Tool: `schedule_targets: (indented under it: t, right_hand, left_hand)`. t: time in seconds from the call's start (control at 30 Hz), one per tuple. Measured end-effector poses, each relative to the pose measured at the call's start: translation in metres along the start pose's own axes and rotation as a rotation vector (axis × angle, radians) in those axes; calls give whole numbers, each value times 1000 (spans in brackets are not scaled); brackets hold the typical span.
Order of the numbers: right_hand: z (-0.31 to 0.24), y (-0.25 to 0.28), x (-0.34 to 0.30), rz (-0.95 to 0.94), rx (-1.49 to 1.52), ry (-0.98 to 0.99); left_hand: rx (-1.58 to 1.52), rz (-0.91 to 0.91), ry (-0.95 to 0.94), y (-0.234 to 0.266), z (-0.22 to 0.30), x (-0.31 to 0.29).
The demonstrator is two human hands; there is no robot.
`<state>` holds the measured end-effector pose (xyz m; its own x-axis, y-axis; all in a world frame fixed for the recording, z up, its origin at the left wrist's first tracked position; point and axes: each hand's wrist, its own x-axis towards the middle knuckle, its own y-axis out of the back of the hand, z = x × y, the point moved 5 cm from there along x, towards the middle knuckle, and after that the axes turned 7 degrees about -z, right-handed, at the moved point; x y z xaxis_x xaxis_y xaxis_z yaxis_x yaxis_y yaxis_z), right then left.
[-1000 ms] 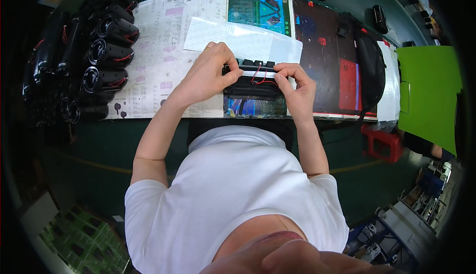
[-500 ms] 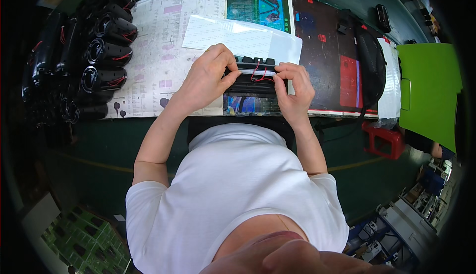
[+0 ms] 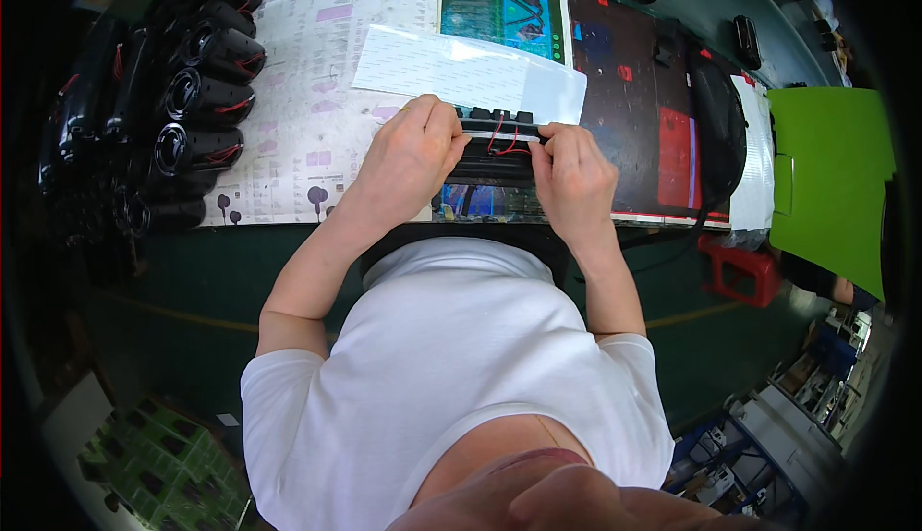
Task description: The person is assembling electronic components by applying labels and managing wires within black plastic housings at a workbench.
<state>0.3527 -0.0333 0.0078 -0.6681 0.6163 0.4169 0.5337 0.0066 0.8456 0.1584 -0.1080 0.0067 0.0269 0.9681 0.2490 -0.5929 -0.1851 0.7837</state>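
A long black plastic housing [image 3: 495, 168] lies across the near edge of the worktable in front of me. Along its upper side runs a pale, narrow strip [image 3: 507, 135], with thin red wires [image 3: 497, 137] looping over it and small black blocks on the far side. My left hand [image 3: 408, 161] pinches the strip's left end between thumb and curled fingers. At the opposite end, my right hand [image 3: 579, 181] is closed with its fingertips against the strip and housing. Both hands cover the housing's ends.
Just beyond the housing lies a white backing sheet [image 3: 413, 59]. Several glossy black cylinders [image 3: 206, 99] with red wires are stacked at the left. A dark bag-like item [image 3: 720, 137] lies right, before a green panel [image 3: 831, 176]. A red stool [image 3: 759, 277] stands below.
My left hand has dropped slightly, with its fingers more curled. My right fingers have folded in and moved slightly right along the strip's end. The housing stays in about the same place.
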Motion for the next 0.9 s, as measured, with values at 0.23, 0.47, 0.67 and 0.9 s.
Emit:
schedule_targets:
  t: [0.23,0.47,0.67,0.9]
  right_hand:
    - [-14,4,27,-191,-195,223]
    - [-56,-35,50,-190,-138,379]
    - [-2,-3,23,-132,307,11]
    - [13,7,12,-50,319,5]
  left_hand:
    - [-285,-38,137,-2,-15,-16]
    - [-321,-47,80,-11,-12,-20]
    - [-391,-3,86,-4,-25,-18]
    - [-341,13,90,-8,-26,-6]
